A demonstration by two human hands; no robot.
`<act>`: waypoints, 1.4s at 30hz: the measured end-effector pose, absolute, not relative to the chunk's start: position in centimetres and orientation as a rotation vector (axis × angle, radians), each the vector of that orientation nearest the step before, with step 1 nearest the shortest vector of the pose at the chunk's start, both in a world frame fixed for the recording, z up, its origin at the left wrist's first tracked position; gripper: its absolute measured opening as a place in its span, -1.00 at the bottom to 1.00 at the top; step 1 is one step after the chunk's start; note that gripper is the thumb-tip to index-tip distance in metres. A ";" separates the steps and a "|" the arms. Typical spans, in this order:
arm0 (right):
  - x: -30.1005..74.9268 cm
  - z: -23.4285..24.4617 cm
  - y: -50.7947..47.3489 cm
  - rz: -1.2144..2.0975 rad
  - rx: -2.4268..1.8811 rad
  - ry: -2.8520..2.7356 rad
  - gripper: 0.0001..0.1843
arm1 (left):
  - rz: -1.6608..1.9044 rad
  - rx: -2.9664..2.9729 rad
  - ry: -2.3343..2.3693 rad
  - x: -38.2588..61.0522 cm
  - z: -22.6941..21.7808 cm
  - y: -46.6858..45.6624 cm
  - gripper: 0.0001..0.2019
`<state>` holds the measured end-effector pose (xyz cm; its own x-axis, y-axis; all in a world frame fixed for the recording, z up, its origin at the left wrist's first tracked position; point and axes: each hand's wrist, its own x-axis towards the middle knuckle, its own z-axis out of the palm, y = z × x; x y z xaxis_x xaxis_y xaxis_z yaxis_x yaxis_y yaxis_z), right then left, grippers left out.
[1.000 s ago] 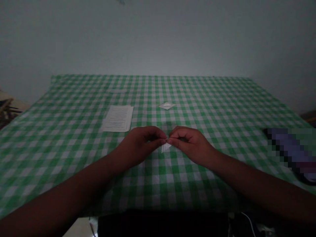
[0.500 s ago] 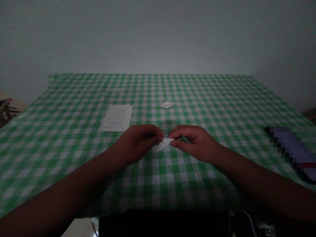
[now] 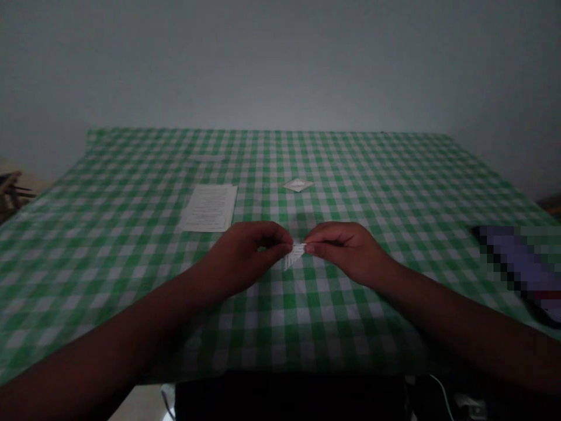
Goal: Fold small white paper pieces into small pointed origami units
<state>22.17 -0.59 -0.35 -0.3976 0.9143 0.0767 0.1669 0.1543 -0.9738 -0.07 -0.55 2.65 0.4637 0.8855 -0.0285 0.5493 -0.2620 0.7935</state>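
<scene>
A small folded piece of printed paper (image 3: 294,255) is held between my two hands near the middle of the table, one corner pointing down. My left hand (image 3: 252,252) pinches its left side between thumb and fingers. On the other side, my right hand (image 3: 348,250) grips the upper right corner in a pinch. Beyond the hands lies a small diamond-shaped folded paper (image 3: 298,185). A stack of printed sheets (image 3: 208,208) rests past my left hand.
A green and white checked tablecloth (image 3: 377,187) covers the table, which meets a plain wall (image 3: 280,64). At the right edge lies a dark, partly pixelated flat object (image 3: 521,263). A faint pale strip (image 3: 208,158) lies toward the back left.
My right thumb and fingers have closed tighter on the paper's corner. The folded paper has tilted slightly, and its lower corner hangs a little further down.
</scene>
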 end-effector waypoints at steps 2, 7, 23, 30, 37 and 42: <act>22.2 -0.5 -0.5 1.295 -1.061 -1.716 -0.88 | 0.541 1.942 1.195 0.0 2.6 -0.6 -0.87; 21.9 -1.0 0.1 1.217 -1.185 -1.821 -0.84 | 0.507 1.995 1.270 0.5 2.0 -0.2 -0.86; 21.9 -0.9 -1.0 0.160 -1.186 -2.611 -0.64 | 0.448 2.232 1.460 1.4 0.3 1.0 -0.84; 21.1 -1.2 -1.1 0.053 -1.245 -2.718 -0.56 | 0.367 2.296 1.485 1.7 0.5 0.9 -0.83; 21.0 -1.2 -1.1 0.031 -1.287 -2.718 -0.56 | 0.297 2.429 1.344 0.4 0.2 1.9 -0.80; 21.2 -1.1 -0.9 0.026 -1.313 -2.693 -0.59 | 0.355 2.485 1.122 -0.8 0.1 2.6 -0.82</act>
